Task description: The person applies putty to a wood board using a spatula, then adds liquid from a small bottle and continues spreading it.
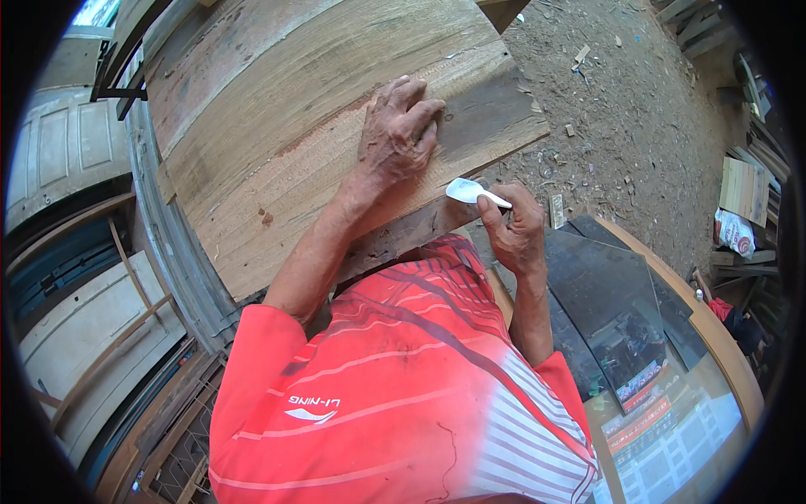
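"White scoop (463,191): held where, and how?"

"Just above or against the near edge of the wooden board (252,189), impossible to tell which. Handle pinched between thumb and fingers of the right hand (515,225), bowl toward the left."

"And the left hand (400,126)?"

"Resting on the board, fingers curled close; impossible to tell whether around anything."

"Progress?"

"Partway, by cautious judgement: scoop taken up, reddish streak (323,128) along the grain, patchy. Bowl's contents unclear, so amount left uncertain."
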Available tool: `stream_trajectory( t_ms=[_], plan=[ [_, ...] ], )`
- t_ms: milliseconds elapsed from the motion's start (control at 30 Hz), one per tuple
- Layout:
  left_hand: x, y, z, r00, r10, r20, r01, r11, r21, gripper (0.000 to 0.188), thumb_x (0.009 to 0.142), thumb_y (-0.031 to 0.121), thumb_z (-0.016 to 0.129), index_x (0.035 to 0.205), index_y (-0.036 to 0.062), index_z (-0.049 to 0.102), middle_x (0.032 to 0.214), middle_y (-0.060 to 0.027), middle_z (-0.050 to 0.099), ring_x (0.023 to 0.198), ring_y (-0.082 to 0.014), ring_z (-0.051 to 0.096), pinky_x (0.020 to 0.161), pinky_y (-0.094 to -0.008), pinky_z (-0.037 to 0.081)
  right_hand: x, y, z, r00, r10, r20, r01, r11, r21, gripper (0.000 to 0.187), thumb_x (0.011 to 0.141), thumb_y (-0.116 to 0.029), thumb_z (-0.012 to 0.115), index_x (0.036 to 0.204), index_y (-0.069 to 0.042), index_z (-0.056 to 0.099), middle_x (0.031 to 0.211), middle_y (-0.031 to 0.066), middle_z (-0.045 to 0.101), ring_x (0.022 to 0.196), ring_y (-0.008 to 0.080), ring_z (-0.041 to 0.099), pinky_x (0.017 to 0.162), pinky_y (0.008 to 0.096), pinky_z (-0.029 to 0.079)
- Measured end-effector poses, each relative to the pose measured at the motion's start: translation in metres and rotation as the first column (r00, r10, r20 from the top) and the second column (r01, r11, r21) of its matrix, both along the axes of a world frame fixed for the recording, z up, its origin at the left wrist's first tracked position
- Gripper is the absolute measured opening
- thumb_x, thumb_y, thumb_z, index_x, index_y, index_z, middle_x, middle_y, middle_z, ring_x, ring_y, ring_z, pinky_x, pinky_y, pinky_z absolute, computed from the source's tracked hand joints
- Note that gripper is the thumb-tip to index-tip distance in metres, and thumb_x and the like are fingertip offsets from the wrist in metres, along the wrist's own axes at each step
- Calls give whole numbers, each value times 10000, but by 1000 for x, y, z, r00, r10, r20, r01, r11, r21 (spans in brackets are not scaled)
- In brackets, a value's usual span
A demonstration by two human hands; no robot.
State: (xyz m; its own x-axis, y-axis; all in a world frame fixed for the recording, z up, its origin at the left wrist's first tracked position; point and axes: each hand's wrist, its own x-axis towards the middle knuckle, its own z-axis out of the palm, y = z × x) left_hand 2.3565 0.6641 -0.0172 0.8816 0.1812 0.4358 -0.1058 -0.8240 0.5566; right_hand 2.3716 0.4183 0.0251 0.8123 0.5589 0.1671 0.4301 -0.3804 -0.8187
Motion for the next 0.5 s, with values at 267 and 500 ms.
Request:
stream_trajectory(
  t_ms=[267,500],
  plan=[
    [-6,-9,0,996,-80,-42,81,996,24,315,826,111,719,1140,133,717,1351,-150,576,1354,-399,480,1110,-501,398,-12,-6,8,997,-58,-41,58,998,-11,130,909,-103,742,951,-6,666,802,109,630,685,222,629,619,339,488],
    [-12,-20,6,998,-49,-49,49,999,16,330,853,-8,662,1172,70,685,1328,-176,597,1342,-426,509,1092,-496,445,5,-35,2,996,-56,-70,59,998,38,137,906,-96,744,962,-1,663,830,121,651,701,229,635,632,336,491]
  ],
)
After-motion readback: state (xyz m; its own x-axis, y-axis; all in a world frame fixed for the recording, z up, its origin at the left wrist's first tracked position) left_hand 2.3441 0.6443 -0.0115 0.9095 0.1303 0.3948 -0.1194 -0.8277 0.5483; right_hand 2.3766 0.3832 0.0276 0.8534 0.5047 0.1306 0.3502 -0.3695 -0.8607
